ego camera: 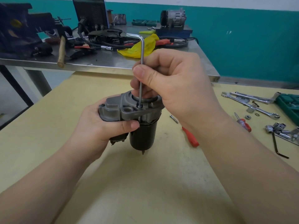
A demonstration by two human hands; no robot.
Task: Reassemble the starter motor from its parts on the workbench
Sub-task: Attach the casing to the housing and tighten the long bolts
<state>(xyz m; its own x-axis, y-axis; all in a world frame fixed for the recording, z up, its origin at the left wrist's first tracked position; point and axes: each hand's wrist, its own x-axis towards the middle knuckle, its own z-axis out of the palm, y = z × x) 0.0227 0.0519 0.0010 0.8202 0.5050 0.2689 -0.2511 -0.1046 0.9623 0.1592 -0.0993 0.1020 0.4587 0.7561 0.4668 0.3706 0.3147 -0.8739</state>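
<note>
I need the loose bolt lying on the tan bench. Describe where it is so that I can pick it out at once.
On the tan bench, look just right of the starter motor, beside the right hand's wrist. The loose bolt lies there alone, above the tip of the red screwdriver handle. It is slim, silvery and short, apart from the wrenches farther right.

Bench clutter we see beyond the grip

Behind it — yellow cloth [142, 47], wooden-handled hammer [61, 51]; right of it — wrenches [252, 104], black hex key [279, 147].

Two hex keys [141, 67], one motor [129, 110]
</note>
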